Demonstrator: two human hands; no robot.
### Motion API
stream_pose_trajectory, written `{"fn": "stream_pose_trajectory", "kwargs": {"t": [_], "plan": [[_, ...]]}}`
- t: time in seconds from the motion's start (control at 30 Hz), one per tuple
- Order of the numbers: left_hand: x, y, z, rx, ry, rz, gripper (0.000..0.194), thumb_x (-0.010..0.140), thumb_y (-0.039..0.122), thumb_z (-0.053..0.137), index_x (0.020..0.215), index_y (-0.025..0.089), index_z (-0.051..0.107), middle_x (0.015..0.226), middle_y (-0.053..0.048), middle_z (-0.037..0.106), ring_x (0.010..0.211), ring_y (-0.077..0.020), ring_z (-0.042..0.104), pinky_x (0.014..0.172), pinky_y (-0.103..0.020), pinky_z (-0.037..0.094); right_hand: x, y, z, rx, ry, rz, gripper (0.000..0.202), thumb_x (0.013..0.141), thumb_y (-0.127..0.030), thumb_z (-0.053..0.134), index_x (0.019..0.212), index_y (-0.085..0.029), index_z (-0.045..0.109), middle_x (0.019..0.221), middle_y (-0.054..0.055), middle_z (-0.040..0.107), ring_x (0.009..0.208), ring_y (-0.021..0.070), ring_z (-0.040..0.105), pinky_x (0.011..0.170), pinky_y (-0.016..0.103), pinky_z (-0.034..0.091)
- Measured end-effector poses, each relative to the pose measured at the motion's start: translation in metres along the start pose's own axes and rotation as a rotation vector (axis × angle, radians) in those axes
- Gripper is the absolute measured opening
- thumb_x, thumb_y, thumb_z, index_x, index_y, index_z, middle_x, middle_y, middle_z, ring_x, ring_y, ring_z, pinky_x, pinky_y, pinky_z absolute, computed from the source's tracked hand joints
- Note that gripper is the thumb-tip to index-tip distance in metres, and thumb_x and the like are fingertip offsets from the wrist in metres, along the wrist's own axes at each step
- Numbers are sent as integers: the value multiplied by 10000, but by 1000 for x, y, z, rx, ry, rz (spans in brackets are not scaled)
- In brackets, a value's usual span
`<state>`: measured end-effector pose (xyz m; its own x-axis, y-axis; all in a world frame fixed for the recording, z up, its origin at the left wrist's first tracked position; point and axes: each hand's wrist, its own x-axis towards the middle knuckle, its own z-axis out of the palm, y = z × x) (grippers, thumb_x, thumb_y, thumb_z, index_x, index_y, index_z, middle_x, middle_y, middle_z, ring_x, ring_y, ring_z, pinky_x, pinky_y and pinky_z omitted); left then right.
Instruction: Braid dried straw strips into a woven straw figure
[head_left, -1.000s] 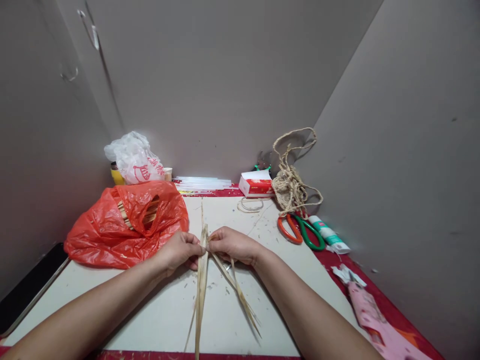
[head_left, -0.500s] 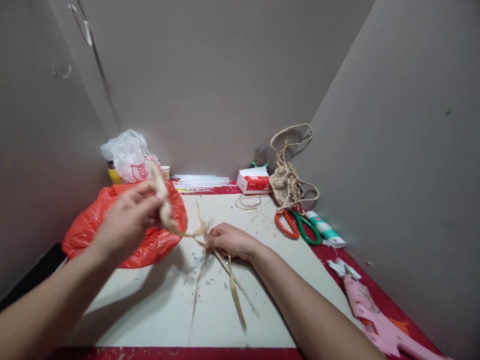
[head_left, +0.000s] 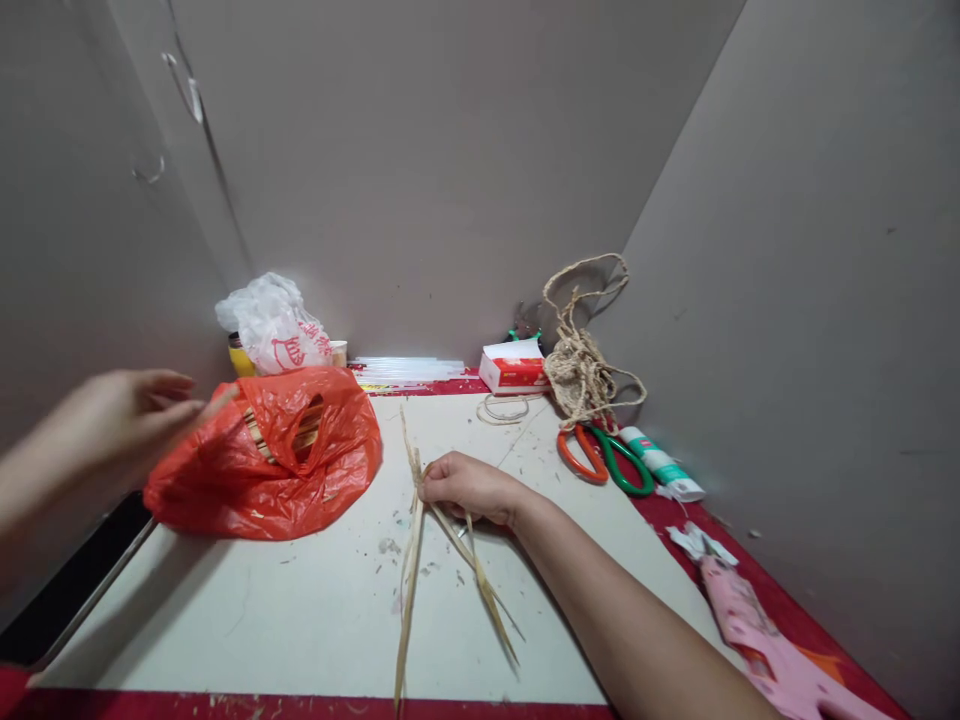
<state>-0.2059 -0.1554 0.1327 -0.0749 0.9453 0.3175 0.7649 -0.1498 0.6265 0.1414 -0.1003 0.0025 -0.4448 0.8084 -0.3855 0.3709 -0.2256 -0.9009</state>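
Note:
My right hand (head_left: 474,487) is closed in a pinch around the upper part of several dry straw strips (head_left: 409,590). The strips fan out below the fingers, and their thin ends stick up above the pinch. At the far left, my left hand (head_left: 142,418) is raised with its fingers stretched out, slightly blurred, and I see nothing held in it. It is nearest to a crumpled red plastic bag (head_left: 330,480), whose torn opening shows striped tan strips inside.
A white board (head_left: 300,620) covers the red tabletop. Behind are a white plastic bag (head_left: 274,315), clear sticks (head_left: 409,370) and a red-white box (head_left: 514,372). To the right lie braided rope (head_left: 577,370), orange-handled scissors (head_left: 581,455), green-handled scissors (head_left: 626,465), a white-teal tube (head_left: 664,465) and a pink glue gun (head_left: 750,620).
My left hand has let go of the pale strip it was pulling and moved left, past the red bag. That strip now hangs down from my right hand, which stays pinched in place.

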Motion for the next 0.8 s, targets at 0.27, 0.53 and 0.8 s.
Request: {"fn": "stream_pose_trajectory", "kwargs": {"t": [0.27,0.53,0.8], "plan": [[-1,43,189,-473,-565,-13,325,727,423,588,788,120,688,634,-24,636,533,-115,524,514,-214,396,-1,0,3,3,-26,-12,169,658,-215,548,520,-160,467,352,-86,355,308,39,280,302,184,142],[-4,49,233,-827,-546,-240,244,619,330,701,692,105,642,510,24,532,460,-70,434,477,-201,341,3,5,2,45,-11,-51,220,664,-188,530,486,-171,402,336,-94,322,294,32,254,298,186,136],[-4,44,208,-1004,-484,-412,239,638,302,695,680,145,519,688,0,611,565,-90,542,551,-216,425,0,3,0,110,-140,-56,235,739,-324,573,724,-100,639,345,-92,348,303,39,249,318,196,120]]}}
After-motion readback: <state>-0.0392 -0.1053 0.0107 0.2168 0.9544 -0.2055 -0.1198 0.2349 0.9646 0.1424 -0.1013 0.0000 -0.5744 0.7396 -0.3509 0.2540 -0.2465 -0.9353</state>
